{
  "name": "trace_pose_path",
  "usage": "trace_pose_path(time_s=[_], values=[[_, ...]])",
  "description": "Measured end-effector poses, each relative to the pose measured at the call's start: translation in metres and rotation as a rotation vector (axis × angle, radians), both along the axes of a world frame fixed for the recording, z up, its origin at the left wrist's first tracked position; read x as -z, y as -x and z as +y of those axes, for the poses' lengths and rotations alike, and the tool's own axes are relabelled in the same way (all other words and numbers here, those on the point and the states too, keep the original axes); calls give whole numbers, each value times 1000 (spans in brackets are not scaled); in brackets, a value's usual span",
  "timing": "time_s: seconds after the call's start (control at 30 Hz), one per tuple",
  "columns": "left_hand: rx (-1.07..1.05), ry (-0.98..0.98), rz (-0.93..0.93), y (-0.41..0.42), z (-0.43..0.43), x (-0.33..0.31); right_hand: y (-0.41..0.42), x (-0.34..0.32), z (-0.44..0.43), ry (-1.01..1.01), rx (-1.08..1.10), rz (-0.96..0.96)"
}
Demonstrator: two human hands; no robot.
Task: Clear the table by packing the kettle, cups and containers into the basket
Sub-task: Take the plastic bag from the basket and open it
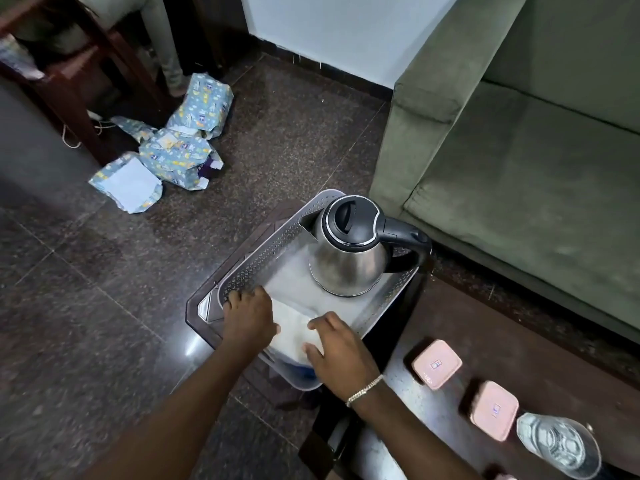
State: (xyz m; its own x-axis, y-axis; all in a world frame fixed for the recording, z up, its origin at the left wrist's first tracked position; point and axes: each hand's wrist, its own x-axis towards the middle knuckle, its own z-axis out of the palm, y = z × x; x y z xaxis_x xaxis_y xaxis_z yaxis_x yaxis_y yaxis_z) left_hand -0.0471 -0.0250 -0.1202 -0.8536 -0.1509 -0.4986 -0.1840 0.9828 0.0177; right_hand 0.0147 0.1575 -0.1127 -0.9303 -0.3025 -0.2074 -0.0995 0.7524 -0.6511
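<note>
Dark speckled floor surrounds the grey perforated basket (263,251), where a steel kettle (349,251) (black lid and handle) stands upright at the far end. Both hands, left (249,318) and right (337,351), rest open, fingers spread, on white cloth (294,327) inside.

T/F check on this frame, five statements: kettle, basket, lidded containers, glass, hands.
1. The kettle stands upright inside the basket. True.
2. Both pink-lidded containers are in the basket. False: they sit outside it on the table.
3. The left hand grips the kettle handle. False: it rests at the basket's near left corner.
4. The right hand lies on white paper in the basket. True.
5. The glass is on the table. True.
</note>
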Motion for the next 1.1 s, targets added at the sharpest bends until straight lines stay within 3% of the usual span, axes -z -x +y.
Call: trace_pose_path(time_s=[0.1, 0.3, 0.43, 0.57, 0.67, 0.87, 0.93, 1.03, 1.1], values=[[-51, -90, 11, 10, -2, -2, 9, 9, -14, -130, -82, -60], [-249, -437, 67, 18, -4, -19, 19, 9, -22, -170, -135, -31], [-373, -780, 155, 7, -1, -45, 21, -5, -19, -24, -58, 39], [-396, -1077, 73, -15, 6, -69, 21, -22, -14, 179, 130, 58], [-316, -1101, 130, -34, 12, -75, 19, -34, -1, 330, 241, -8], [-354, -1122, 297, -57, 36, -92, 7, -66, 48, 733, 473, -145], [-356, -1149, 322, -62, 52, -103, -6, -74, 76, 662, 606, -76], [-346, -1207, 367, -65, 79, -118, -26, -89, 104, 324, 697, 230], [-304, -1235, 372, -66, 108, -129, -40, -108, 116, 391, 607, 308]])
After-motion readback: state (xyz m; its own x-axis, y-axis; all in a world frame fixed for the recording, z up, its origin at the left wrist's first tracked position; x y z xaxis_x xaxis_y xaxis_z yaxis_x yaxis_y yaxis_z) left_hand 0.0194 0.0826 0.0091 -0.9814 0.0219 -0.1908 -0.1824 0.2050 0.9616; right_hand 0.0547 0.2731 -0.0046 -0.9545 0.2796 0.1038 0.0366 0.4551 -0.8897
